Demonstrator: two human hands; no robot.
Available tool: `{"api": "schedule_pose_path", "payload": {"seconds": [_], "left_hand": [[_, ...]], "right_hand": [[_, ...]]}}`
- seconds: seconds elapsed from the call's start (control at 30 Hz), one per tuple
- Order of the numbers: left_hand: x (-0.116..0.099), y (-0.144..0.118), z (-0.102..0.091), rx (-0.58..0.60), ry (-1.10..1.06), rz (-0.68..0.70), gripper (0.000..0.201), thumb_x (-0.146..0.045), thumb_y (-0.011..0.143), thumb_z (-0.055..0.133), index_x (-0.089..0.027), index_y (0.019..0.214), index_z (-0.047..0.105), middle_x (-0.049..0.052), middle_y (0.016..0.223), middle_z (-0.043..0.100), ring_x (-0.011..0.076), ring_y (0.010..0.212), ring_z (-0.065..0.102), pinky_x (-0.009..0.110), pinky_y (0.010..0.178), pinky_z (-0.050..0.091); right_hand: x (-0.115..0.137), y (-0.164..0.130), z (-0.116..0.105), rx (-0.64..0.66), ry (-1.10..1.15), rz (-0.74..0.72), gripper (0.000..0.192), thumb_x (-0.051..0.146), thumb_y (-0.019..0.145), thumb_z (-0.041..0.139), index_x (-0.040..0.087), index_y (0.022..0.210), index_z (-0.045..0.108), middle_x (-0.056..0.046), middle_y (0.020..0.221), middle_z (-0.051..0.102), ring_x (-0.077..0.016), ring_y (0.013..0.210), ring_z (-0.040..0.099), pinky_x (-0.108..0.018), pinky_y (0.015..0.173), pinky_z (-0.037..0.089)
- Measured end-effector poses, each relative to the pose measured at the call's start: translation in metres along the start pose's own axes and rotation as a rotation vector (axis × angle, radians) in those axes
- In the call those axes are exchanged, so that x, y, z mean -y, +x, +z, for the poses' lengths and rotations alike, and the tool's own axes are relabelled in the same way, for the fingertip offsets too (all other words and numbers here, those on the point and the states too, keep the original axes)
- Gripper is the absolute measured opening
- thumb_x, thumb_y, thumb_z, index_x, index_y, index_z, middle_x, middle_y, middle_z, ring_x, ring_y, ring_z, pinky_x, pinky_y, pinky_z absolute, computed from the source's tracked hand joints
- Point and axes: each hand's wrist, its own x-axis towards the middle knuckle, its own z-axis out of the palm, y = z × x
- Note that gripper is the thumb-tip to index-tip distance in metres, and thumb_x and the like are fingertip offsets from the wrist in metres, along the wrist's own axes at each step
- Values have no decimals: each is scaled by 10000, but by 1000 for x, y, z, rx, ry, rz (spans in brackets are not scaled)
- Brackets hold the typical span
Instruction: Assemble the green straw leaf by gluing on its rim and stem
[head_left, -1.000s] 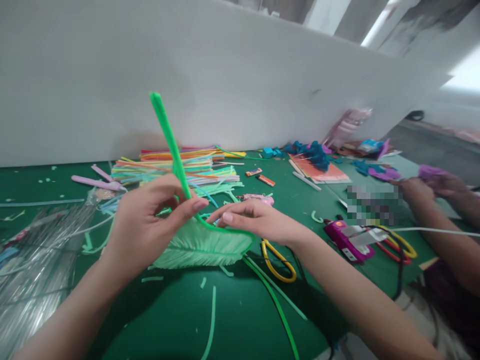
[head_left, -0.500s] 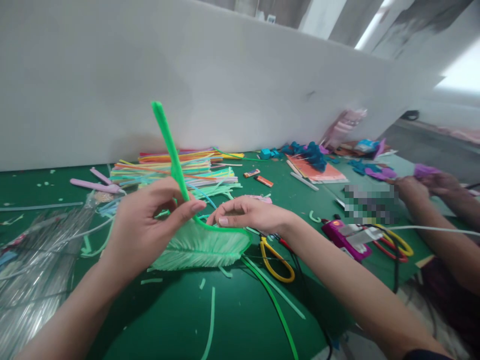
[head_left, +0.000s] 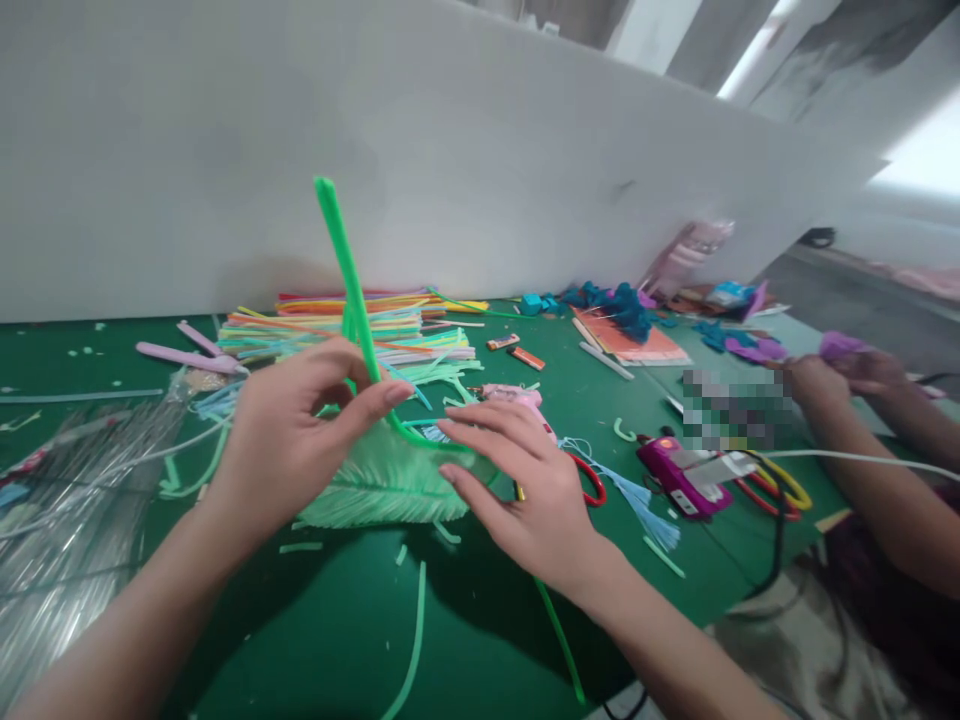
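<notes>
My left hand pinches a bright green pipe cleaner between thumb and forefinger; its loose end stands up above the fingers. The same green strand bends down and edges a pale green, feather-shaped chenille leaf held just over the table. Around the leaf's right part curls my right hand, thumb in front and fingers behind, with the green edge between them. That hand hides the leaf's right tip. Below it a green strand trails downward.
Coloured pipe cleaners lie in a pile at the back, beside a lilac clip-like tool. Clear-wrapped wires are at left. Right stand a magenta power strip and red-handled scissors. A co-worker's hands hold purple pieces.
My right hand has moved from the leaf's upper edge to its right part, fingers spreading wider. The blue tassel and pink tool behind have come into view. My left hand keeps its pinch.
</notes>
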Motion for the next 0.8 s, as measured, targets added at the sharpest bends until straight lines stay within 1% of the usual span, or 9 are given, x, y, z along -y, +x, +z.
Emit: {"api": "schedule_pose_path", "payload": {"seconds": [0.1, 0.23, 0.33, 0.47, 0.6, 0.8], "left_hand": [[2, 0, 0, 15, -13, -7, 243, -424, 861, 673, -267, 687, 608, -49, 659, 609, 131, 546, 525, 325, 514, 392], [3, 0, -1, 31, -15, 17, 279, -433, 867, 660, -264, 652, 603, -33, 730, 668, 151, 617, 576, 335, 557, 423], [2, 1, -1, 41, -13, 39, 255, -412, 870, 657, -267, 665, 612, -45, 695, 642, 140, 603, 552, 321, 539, 413], [2, 2, 0, 36, -16, 56, 237, -378, 870, 661, -260, 667, 624, -52, 678, 629, 123, 572, 512, 306, 513, 392], [1, 3, 0, 35, -10, 65, 228, -374, 860, 675, -251, 672, 636, -50, 645, 607, 119, 536, 479, 304, 509, 397], [0, 2, -3, 49, -18, 57, 235, -380, 861, 673, -253, 669, 630, -37, 663, 638, 137, 562, 533, 317, 510, 406]], "right_hand": [[2, -3, 7, -22, -37, -43, 187, 152, 886, 696, 181, 1068, 728, -84, 1138, 748, -240, 1124, 635, -445, 1028, 518], [-3, -2, 9, -36, -104, -109, 209, 120, 863, 717, 182, 1062, 727, -77, 1133, 755, -263, 1143, 616, -467, 998, 545], [-6, -2, 11, -47, -134, -136, 216, 93, 858, 718, 182, 1055, 725, -63, 1096, 768, -261, 1131, 620, -471, 996, 550], [-5, -1, 12, -30, -102, -129, 183, 109, 856, 731, 174, 1028, 726, -51, 1048, 779, -246, 1110, 629, -450, 995, 550], [-1, 2, 10, 2, -2, -67, 144, 138, 871, 725, 195, 1003, 728, -29, 1014, 782, -220, 1092, 645, -430, 1017, 529], [1, 7, 10, 13, 221, 140, 61, 173, 858, 750, 232, 875, 746, 1, 929, 789, -188, 1015, 688, -389, 980, 533]]}}
